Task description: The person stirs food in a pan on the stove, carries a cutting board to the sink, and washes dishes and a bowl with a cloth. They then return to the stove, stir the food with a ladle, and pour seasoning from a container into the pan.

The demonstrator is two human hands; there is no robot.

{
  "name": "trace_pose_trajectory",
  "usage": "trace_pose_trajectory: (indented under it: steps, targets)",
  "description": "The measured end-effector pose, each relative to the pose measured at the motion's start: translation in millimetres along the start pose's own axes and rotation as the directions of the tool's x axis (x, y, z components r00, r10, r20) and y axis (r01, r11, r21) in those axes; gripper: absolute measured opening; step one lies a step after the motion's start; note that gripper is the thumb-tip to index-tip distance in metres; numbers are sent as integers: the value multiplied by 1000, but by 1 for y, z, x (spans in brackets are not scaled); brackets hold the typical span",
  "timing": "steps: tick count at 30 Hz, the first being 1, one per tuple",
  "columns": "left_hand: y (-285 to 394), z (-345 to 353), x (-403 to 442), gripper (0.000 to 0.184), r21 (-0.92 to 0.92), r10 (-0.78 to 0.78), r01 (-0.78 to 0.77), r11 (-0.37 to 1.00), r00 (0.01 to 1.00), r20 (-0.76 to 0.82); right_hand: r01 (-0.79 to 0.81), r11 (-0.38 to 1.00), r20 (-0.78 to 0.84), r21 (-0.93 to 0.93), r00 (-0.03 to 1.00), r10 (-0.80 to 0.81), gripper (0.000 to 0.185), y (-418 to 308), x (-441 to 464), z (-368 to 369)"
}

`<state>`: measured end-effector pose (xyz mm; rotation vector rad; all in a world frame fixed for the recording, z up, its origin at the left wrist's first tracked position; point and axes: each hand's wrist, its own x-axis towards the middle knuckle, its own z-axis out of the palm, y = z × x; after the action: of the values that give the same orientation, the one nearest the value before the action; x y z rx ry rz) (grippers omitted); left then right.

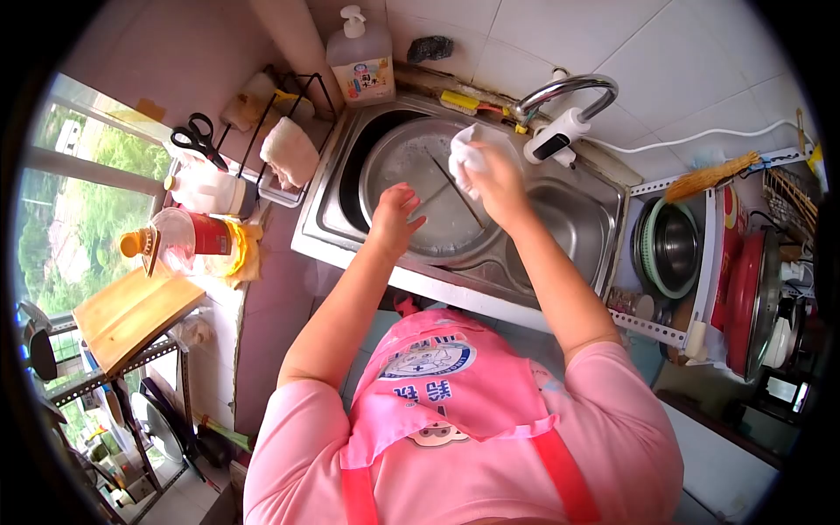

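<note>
A large round metal basin [398,175] with water and some suds sits in the left bowl of the steel sink [577,227]. My right hand [497,182] grips a crumpled white cloth [477,144] above the basin's right side. Over the basin's lower left part, my left hand [395,214] has its fingers apart and holds nothing. A thin dark stick [459,194] lies slantwise across the basin between my hands.
The chrome faucet [604,86] arches behind the sink's right part. A soap bottle [361,61] stands at the back left corner. Black scissors [199,138], an oil bottle [188,243] and a wooden board [136,315] are left. Nested bowls [675,249] are right.
</note>
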<state>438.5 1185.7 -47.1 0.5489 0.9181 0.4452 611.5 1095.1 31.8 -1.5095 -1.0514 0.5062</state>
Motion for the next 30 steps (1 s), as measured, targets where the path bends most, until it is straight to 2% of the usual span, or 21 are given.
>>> trace_pose_trajectory:
  steps: [3, 5, 6, 7, 8, 11, 12, 13, 14, 15, 17, 18, 20, 21, 23, 24, 25, 26, 27, 29, 30]
  targets:
    - [6, -12, -16, 49, 15, 45, -45, 999, 999, 23, 18, 991, 123, -133, 992, -2, 20, -34, -5, 2]
    - [3, -29, -17, 56, -27, 85, -81, 996, 951, 298, 28, 997, 195, -77, 981, -13, 17, -69, -5, 6]
    - [6, -26, -30, 54, -67, 107, -90, 994, 941, 322, -69, 996, 261, 50, 964, 54, 17, -88, -5, 10]
    - [3, -34, -29, 53, -209, 117, -26, 978, 890, 440, -173, 970, 337, 168, 935, 109, 17, -95, -5, 18]
    - [2, -38, -40, 56, -297, 88, 69, 952, 871, 484, -197, 972, 292, 130, 944, 152, 18, -86, -1, 28]
    - [9, -40, -87, 70, -465, 66, 303, 832, 778, 625, 59, 986, 199, -156, 980, -27, 30, -84, -23, 61]
    - [4, -50, -93, 72, -504, 59, 285, 815, 824, 563, 248, 949, 400, -195, 904, -153, 37, -81, -38, 73]
    - [3, -56, -100, 74, -537, 50, 265, 801, 864, 501, 173, 952, 660, -253, 750, 39, 45, -87, -53, 82]
    - [2, -60, -110, 76, -573, 43, 249, 781, 894, 446, 285, 942, 753, -178, 656, -56, 51, -80, -68, 91]
    - [0, -70, -116, 70, -544, 30, 237, 805, 899, 436, 303, 951, 734, -60, 659, -163, 52, -72, -81, 100]
    - [-8, -96, -125, 48, -524, -55, 261, 811, 925, 377, 117, 992, 757, -38, 651, -48, 45, -66, -93, 111]
    - [-16, -108, -128, 48, -528, -55, 258, 809, 928, 369, 113, 993, 761, -34, 646, -48, 45, -60, -101, 113]
    - [-34, -136, -128, 31, -200, -234, 229, 953, 972, -1, -20, 995, 804, -100, 588, 92, 37, -50, -114, 110]
    - [-43, -160, -124, 22, -176, -286, 262, 949, 950, -128, -117, 986, 782, -118, 601, 165, 30, -49, -121, 106]
    - [-45, -194, -119, 28, 122, -59, 105, 987, 942, -330, -285, 955, 664, -81, 700, 265, 26, -23, -140, 98]
    - [-43, -212, -108, 31, 392, 149, 31, 919, 895, -420, -258, 958, 618, -124, 735, 278, 24, -18, -144, 93]
    - [-38, -226, -94, 35, 638, 367, -4, 770, 821, -438, -233, 958, 571, -168, 769, 287, 22, -14, -148, 89]
    - [-31, -232, -83, 38, 855, 582, -32, 518, 746, -324, -229, 954, 547, -191, 782, 298, 20, -14, -151, 85]
    - [-26, -237, -72, 42, 978, 738, -22, 207, 659, -141, -235, 953, 543, -190, 784, 301, 20, -14, -155, 82]
    - [-32, -241, -41, 50, 969, 721, -79, 235, 682, -120, -232, 940, 506, -249, 797, 331, 20, -13, -165, 75]
    - [-35, -232, -34, 63, 977, 678, -28, 213, 724, -127, -224, 935, 505, -275, 794, 338, 19, -16, -169, 71]
